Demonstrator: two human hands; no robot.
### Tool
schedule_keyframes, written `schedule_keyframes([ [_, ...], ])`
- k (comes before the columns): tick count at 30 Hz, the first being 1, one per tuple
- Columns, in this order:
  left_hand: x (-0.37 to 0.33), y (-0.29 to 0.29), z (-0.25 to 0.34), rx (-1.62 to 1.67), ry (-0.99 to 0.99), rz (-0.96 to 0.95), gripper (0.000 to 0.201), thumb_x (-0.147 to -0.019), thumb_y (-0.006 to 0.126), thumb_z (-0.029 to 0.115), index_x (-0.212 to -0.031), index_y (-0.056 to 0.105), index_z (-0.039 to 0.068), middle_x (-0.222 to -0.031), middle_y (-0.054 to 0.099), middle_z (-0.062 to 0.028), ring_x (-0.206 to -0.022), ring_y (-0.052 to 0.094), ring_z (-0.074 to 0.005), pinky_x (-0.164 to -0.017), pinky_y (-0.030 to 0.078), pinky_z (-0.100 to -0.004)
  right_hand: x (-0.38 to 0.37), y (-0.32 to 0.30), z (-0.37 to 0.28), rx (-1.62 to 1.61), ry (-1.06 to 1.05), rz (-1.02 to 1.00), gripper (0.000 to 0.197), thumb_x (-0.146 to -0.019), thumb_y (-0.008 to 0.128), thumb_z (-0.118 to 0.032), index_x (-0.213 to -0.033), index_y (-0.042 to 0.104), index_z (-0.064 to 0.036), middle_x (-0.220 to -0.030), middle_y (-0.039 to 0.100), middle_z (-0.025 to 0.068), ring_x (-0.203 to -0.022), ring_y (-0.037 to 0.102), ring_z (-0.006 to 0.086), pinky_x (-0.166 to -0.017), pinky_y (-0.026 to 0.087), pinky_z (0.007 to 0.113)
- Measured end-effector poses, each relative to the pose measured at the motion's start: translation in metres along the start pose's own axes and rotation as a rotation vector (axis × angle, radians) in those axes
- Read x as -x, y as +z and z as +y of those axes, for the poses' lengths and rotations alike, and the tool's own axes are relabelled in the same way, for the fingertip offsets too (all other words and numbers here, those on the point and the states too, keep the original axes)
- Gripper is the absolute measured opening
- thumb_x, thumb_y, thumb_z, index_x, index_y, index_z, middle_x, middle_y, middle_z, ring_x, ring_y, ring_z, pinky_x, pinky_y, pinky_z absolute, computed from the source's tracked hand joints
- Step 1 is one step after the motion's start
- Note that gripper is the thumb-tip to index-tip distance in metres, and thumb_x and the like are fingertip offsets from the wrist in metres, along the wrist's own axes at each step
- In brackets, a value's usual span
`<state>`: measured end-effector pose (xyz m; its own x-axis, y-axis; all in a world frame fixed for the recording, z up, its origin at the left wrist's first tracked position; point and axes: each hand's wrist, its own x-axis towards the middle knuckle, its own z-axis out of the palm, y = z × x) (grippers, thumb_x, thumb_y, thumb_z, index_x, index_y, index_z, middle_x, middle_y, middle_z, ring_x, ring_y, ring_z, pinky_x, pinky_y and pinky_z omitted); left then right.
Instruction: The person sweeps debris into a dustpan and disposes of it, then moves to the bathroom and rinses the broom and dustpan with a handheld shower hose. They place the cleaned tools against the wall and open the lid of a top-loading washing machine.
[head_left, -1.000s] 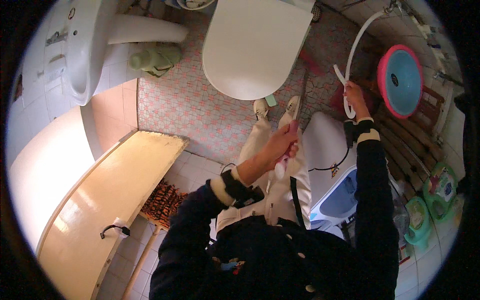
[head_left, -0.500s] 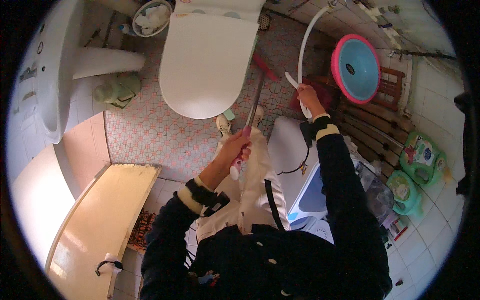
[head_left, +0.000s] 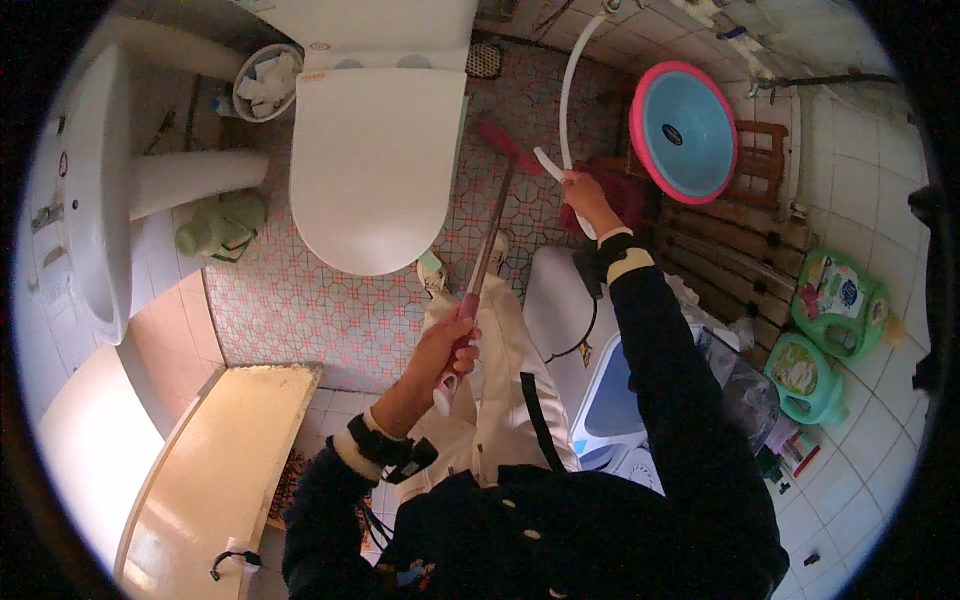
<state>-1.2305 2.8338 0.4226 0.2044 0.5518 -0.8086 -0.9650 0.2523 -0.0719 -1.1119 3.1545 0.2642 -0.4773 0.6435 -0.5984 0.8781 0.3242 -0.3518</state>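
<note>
My left hand (head_left: 438, 352) is closed around the pink grip of a long-handled floor brush (head_left: 487, 245). Its metal pole slants away between my feet and the toilet, and the red head (head_left: 497, 137) is on the tiled floor right of the toilet. My right hand (head_left: 588, 197) grips a white hose (head_left: 567, 110) that comes down from the fittings at the far wall. The hose's free end (head_left: 546, 160) sticks out past my fingers, beside the brush head. Whether water flows from it I cannot tell.
A lidded toilet (head_left: 375, 170) stands ahead, with a waste bin (head_left: 291, 104) and a sink (head_left: 95, 200) to its left. On the right are a pink-rimmed blue basin (head_left: 690, 130), a slatted wooden rack (head_left: 730, 255) and green detergent bottles (head_left: 838, 302). A door (head_left: 215, 470) stands lower left.
The whole view has shifted, so the fixtures sit further left. The brush head has moved slightly farther from me along the toilet's side. The hose end now appears closer to it. Both grips are kept.
</note>
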Motion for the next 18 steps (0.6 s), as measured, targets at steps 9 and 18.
schedule_keyframes([
  [9, -0.013, 0.04, -0.002, -0.218, -0.088, 0.077, 0.012, -0.082, 0.047, 0.013, -0.093, 0.043, 0.011, -0.07, 0.043, -0.0009, -0.044, 0.035, -0.006, -0.036, 0.031, -0.0191, -0.022, 0.001, 0.0, 0.021, -0.046, 0.05, 0.026, -0.082, 0.044, -0.02, -0.1, 0.056, -0.0058, -0.086, 0.057, 0.0197, -0.078, 0.054, 0.0367, -0.067, 0.043, 0.043],
  [18, -0.032, 0.052, -0.006, -0.315, 0.038, -0.014, 0.019, -0.084, 0.049, 0.021, -0.101, 0.046, 0.013, -0.067, 0.046, 0.0018, -0.042, 0.037, -0.0051, -0.034, 0.031, -0.0186, -0.021, -0.015, 0.002, 0.074, -0.041, 0.04, 0.028, -0.084, 0.044, -0.019, -0.104, 0.054, -0.0028, -0.082, 0.059, 0.0165, -0.065, 0.057, 0.0266, -0.056, 0.048, 0.038],
])
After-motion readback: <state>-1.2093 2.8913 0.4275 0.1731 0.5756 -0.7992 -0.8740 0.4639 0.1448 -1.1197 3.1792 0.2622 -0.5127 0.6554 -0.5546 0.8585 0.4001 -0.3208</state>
